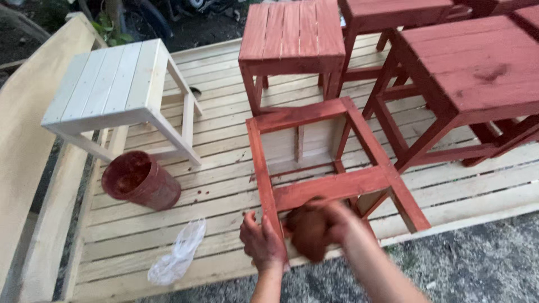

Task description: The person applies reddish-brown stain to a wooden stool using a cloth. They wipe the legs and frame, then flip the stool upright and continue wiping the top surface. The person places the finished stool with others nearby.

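Observation:
A red-stained wooden stool [331,188] lies tipped over on a pale slatted platform [224,120], its legs and rails pointing toward me. My left hand [262,242], smeared with red stain, grips the nearest leg at its lower end. My right hand [337,220] is blurred and holds a red-brown stained cloth [307,233] against the near rail and leg of the stool. Both hands are at the platform's front edge.
An unstained pale stool [120,90] stands at the left. Below it a stain-coated bucket [140,180] lies on its side, near a crumpled clear plastic bag [177,253]. Red-stained stools [292,35] and a larger one [471,73] stand behind. Gravel ground [466,264] lies in front.

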`<move>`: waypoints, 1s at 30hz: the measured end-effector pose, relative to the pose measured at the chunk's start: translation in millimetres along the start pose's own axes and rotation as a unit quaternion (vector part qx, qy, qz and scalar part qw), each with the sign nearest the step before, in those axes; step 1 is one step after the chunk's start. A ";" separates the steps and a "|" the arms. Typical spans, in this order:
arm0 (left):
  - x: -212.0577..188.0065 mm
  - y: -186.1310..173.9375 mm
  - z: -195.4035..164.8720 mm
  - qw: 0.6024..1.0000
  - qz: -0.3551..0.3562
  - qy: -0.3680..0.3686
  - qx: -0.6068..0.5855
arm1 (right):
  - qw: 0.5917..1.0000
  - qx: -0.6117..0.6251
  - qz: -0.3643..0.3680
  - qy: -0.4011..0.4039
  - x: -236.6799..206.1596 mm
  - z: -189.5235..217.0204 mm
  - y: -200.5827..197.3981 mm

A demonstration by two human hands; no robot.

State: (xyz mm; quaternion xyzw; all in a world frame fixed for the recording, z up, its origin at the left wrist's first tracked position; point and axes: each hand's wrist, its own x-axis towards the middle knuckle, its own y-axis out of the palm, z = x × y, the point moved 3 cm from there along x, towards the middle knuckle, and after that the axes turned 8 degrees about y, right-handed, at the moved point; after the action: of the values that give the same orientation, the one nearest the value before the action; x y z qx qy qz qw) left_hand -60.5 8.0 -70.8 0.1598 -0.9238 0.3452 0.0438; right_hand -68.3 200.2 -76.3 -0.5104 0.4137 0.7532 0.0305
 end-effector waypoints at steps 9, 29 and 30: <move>-0.8 0.2 -10.8 0.999 0.039 -0.008 0.000 | 0.957 0.110 -0.179 -0.202 -92.1 82.9 -78.9; 1.6 7.3 6.8 0.999 0.042 -0.007 0.028 | 0.983 0.116 -0.079 -0.118 -75.8 81.8 -55.3; 0.9 7.2 6.2 0.998 0.050 -0.010 0.036 | 0.976 0.125 -0.105 -0.146 -90.0 89.7 -66.1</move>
State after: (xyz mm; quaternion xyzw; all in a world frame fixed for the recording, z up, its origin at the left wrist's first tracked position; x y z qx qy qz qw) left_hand -63.5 8.8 -79.9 0.1186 -0.9180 0.3783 0.0111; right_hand -61.2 336.2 -31.7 -0.4276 0.4395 0.7548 0.2329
